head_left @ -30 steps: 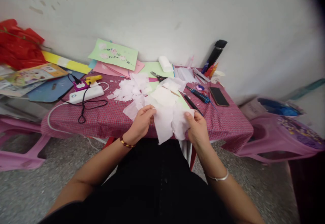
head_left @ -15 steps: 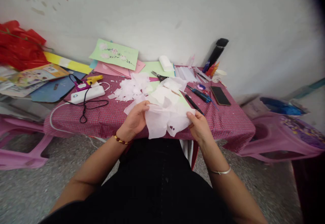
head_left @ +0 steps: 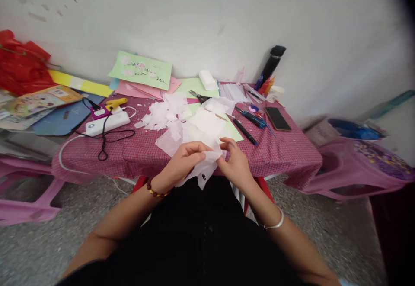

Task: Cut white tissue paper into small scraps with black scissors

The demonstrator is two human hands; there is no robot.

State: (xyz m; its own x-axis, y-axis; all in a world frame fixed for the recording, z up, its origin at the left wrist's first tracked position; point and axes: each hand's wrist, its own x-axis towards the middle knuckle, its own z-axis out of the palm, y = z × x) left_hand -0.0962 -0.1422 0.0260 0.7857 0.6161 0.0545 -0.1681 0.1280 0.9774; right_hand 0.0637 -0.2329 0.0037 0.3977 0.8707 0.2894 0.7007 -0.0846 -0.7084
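Thin white tissue paper (head_left: 205,169) hangs bunched between my two hands at the table's front edge, with small dark holes in its lower part. My left hand (head_left: 183,162) pinches its left side. My right hand (head_left: 236,165) pinches the right side between thumb and fingers, close to the left. Just beyond lie more white paper sheets (head_left: 205,123) on a light green sheet (head_left: 233,131). To their left spreads a heap of torn white tissue pieces (head_left: 167,113). Dark-handled pliers (head_left: 200,97) rest behind the sheets.
On the checked tablecloth (head_left: 285,156) at right are a black pen (head_left: 245,132), a blue-handled tool (head_left: 253,118) and a phone (head_left: 277,118). A white power strip (head_left: 108,123) with a black cable lies left. A green card with flowers (head_left: 142,69) leans at the back.
My hands have come closer together. The tissue paper, spread wide between them before, is now gathered and bunched. The view has shifted slightly.
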